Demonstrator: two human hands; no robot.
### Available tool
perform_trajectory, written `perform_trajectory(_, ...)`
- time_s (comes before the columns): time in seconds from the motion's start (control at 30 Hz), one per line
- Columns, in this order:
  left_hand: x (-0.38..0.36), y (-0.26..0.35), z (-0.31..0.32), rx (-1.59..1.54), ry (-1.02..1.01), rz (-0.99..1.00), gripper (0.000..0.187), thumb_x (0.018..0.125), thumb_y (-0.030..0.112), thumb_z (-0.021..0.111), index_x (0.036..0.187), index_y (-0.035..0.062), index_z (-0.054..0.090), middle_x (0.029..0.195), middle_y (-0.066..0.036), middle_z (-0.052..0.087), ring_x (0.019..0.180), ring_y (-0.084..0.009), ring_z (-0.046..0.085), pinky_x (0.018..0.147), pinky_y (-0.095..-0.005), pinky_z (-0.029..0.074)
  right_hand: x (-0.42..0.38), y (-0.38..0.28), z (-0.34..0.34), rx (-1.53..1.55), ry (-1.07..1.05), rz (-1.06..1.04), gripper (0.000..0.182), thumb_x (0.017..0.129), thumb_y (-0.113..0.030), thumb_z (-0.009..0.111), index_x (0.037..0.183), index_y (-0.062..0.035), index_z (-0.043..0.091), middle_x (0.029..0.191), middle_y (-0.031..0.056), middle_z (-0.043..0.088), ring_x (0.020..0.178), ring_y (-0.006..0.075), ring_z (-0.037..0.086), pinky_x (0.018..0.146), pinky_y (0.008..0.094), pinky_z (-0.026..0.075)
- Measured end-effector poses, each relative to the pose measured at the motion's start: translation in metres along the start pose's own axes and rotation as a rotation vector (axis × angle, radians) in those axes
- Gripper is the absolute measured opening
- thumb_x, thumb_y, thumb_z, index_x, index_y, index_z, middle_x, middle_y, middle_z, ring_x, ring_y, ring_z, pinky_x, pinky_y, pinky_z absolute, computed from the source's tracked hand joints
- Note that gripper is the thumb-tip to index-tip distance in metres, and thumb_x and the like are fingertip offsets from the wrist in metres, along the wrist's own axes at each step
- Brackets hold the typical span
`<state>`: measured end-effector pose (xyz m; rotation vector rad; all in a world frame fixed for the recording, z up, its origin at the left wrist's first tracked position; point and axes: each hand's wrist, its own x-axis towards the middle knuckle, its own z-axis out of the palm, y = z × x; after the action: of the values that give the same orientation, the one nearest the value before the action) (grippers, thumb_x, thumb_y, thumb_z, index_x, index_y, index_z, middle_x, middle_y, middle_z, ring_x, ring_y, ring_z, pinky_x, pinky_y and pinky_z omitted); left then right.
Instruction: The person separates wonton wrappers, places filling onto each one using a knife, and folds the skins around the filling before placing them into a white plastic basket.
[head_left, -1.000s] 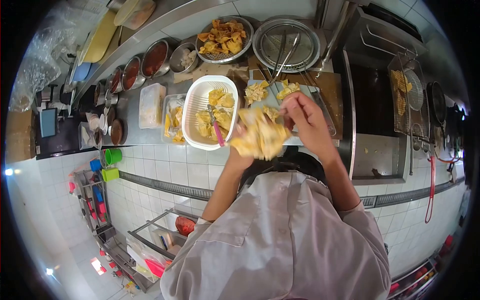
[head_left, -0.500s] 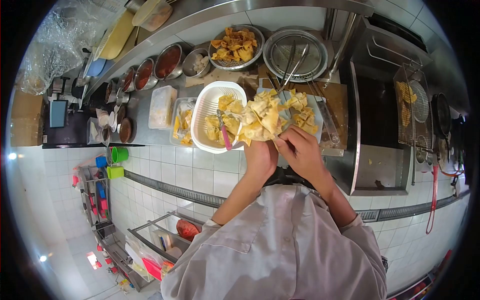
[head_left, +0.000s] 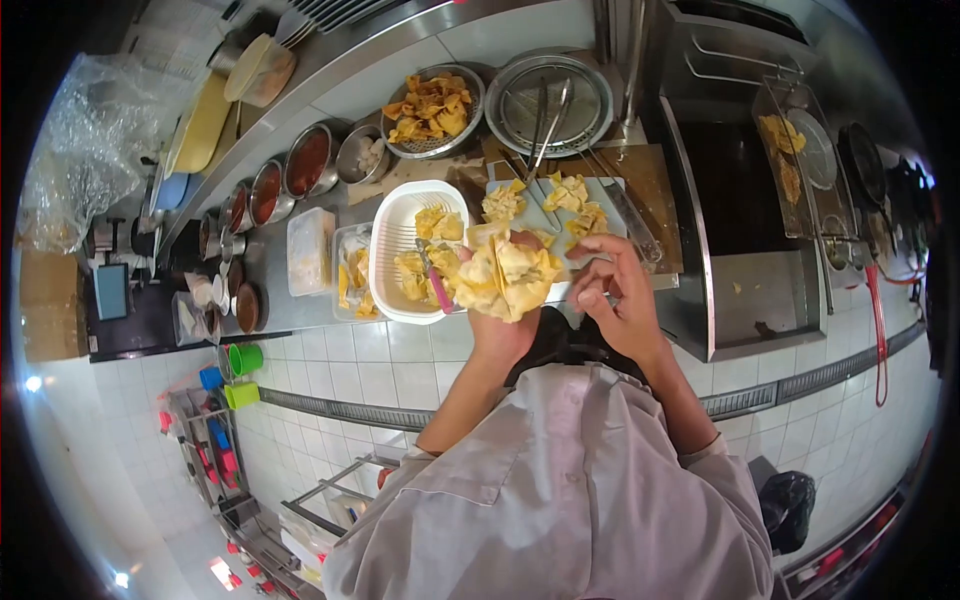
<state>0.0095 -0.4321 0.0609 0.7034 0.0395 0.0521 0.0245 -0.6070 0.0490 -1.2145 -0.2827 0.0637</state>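
Observation:
In my left hand [head_left: 503, 340] rests a pale yellow wonton [head_left: 508, 275] with pleated, ruffled wrapper edges, held up close to the camera. My right hand [head_left: 622, 305] is just to the right of it, holding nothing, with its fingers curved and apart. Behind the held wonton, more folded wontons [head_left: 568, 193] sit on a white cutting board [head_left: 612, 186]. To the left is a white ribbed basket [head_left: 378, 250] with wontons [head_left: 437, 222] in it. A pink-handled knife [head_left: 438, 288] lies across that basket.
Fried wontons [head_left: 430, 108] fill a metal colander at the back. Tongs [head_left: 549, 130] lean on a round steel tray [head_left: 590, 90]. Metal bowls of red sauce [head_left: 306, 165] and plastic containers [head_left: 312, 250] line the left. A fryer [head_left: 725, 190] with a wire basket [head_left: 770, 165] stands right.
My right hand has come off the wonton and moved right, its fingers opening. My left hand has lowered the wonton slightly toward me. The whole view has turned a little.

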Motion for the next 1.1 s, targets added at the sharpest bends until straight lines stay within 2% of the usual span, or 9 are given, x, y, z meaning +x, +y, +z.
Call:
perform_trajectory(0.07,-0.001,0.004,0.004,0.048,-0.022,-0.017,0.056,0.11,0.06,0.034,0.123,0.0103,0.058,0.114,-0.004,0.06,0.11,-0.0182,0.057,0.099,-0.0356,0.044,0.001,-0.018,0.002,-0.042,-0.07,-0.037,0.049,0.091,-0.016,0.084,0.134,-0.0076,0.062,0.124,0.0128,0.065,0.092,0.0185,0.07,0.077,0.0273,0.059)
perform_trajectory(0.13,-0.004,0.006,0.016,0.092,0.009,-0.044,0.037,0.107,0.049,0.052,0.118,0.0133,0.057,0.11,-0.002,0.058,0.11,-0.0183,0.055,0.095,-0.0331,0.043,0.007,-0.027,0.006,-0.289,-0.107,-0.173,0.053,0.087,-0.014,0.087,0.135,-0.0075,0.063,0.126,0.0127,0.064,0.093,0.019,0.07,0.076,0.0279,0.059)
perform_trajectory(0.27,-0.005,0.006,0.006,-0.116,-0.004,-0.207,0.035,0.108,0.045,0.053,0.121,0.0127,0.057,0.114,-0.002,0.058,0.113,-0.0192,0.056,0.102,-0.0372,0.046,0.011,-0.008,0.006,-0.386,-0.107,-0.371,0.043,0.082,-0.009,0.09,0.118,-0.0045,0.068,0.117,0.0117,0.068,0.087,0.0169,0.069,0.07,0.0284,0.057)
perform_trajectory(0.5,-0.018,0.019,-0.003,-0.005,0.297,-0.219,0.042,0.111,0.045,0.052,0.135,0.0114,0.057,0.121,-0.003,0.067,0.109,-0.0194,0.064,0.093,-0.0362,0.052,0.014,-0.003,0.039,-0.327,-0.013,-0.211,0.027,0.082,-0.002,0.087,0.103,-0.0018,0.07,0.101,0.0097,0.071,0.082,0.016,0.069,0.068,0.0279,0.056)
perform_trajectory(0.67,-0.023,0.034,-0.041,0.006,0.11,-0.18,0.039,0.112,0.036,0.054,0.141,0.01,0.055,0.132,-0.005,0.064,0.121,-0.019,0.064,0.102,-0.0358,0.053,0.023,0.025,0.044,-0.394,-0.061,-0.246,0.02,0.08,0.006,0.081,0.095,0.0004,0.069,0.099,0.0105,0.072,0.082,0.0183,0.07,0.071,0.0294,0.057)
perform_trajectory(0.8,-0.025,0.044,-0.055,0.046,0.103,-0.202,0.04,0.11,0.025,0.059,0.146,0.0088,0.051,0.141,-0.006,0.062,0.129,-0.0209,0.062,0.11,-0.0383,0.051,0.028,0.039,0.054,-0.677,-0.031,-0.496,0.021,0.075,0.011,0.075,0.092,0.0027,0.067,0.1,0.0131,0.072,0.086,0.0247,0.072,0.075,0.0318,0.057)
perform_trajectory(0.93,-0.02,0.058,-0.06,0.115,0.118,-0.218,0.042,0.112,0.021,0.055,0.15,0.0072,0.047,0.143,-0.007,0.061,0.133,-0.0204,0.059,0.112,-0.0382,0.049,0.03,0.04,0.069,-0.806,-0.02,-0.441,0.013,0.081,0.011,0.073,0.091,0.0039,0.067,0.101,0.0147,0.073,0.088,0.0254,0.073,0.075,0.0315,0.057)
perform_trajectory(1.07,-0.008,0.075,-0.057,0.223,0.199,-0.101,0.039,0.115,0.023,0.049,0.148,0.004,0.047,0.141,-0.009,0.06,0.131,-0.0175,0.058,0.109,-0.0367,0.048,0.032,0.032,0.104,-0.594,0.152,-0.232,0.015,0.092,0.004,0.072,0.105,0.0021,0.066,0.101,0.0119,0.072,0.086,0.0188,0.072,0.07,0.0279,0.057)
perform_trajectory(1.1,-0.003,0.074,-0.059,0.391,0.24,-0.001,0.041,0.115,0.035,0.049,0.139,0.0014,0.051,0.129,-0.009,0.063,0.114,-0.0132,0.062,0.097,-0.0294,0.052,0.024,0.039,0.107,-0.46,0.22,-0.131,0.018,0.094,0.001,0.072,0.11,0.0018,0.065,0.101,0.011,0.072,0.084,0.0173,0.071,0.068,0.027,0.057)
